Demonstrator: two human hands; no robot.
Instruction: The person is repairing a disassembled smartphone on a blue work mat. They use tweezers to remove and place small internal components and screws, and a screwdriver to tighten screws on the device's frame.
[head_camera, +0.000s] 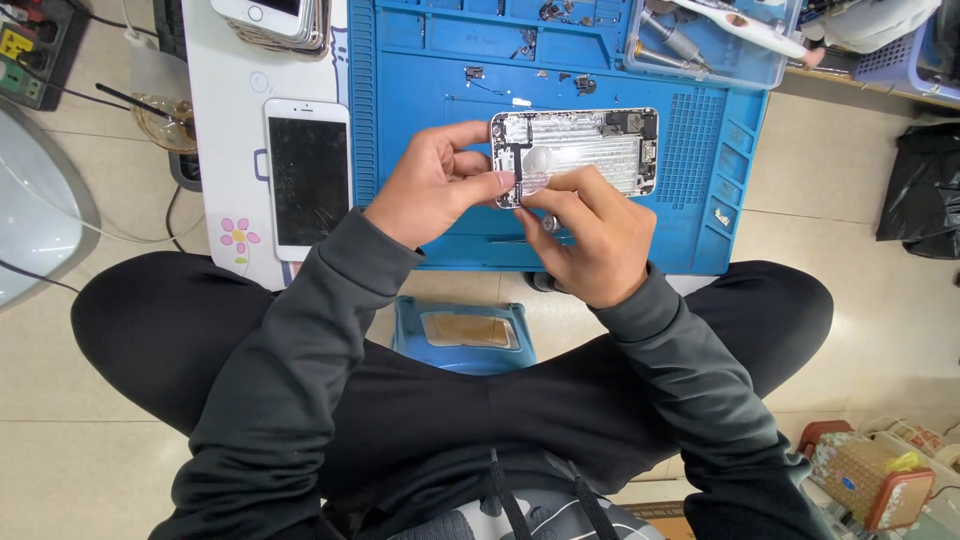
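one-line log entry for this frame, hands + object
left hand: steadies opened phone chassis at its end | right hand: small tool on chassis | surface: blue repair mat | nearby: white phone

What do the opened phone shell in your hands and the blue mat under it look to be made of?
Opened phone shell: likely metal, silvery with bright glints along its frame. Blue mat: looks like soft rubber or silicone, matte, with moulded compartments and ridges. Neither can be confirmed by sight alone.

Two phone screens lying left of the fingers

A white phone (308, 178) is lying face up, its dark rectangular screen just left of the left hand's fingers (470, 160); farther up-left, a stack of phones (275, 20) is showing a pale white face at the picture's top edge.
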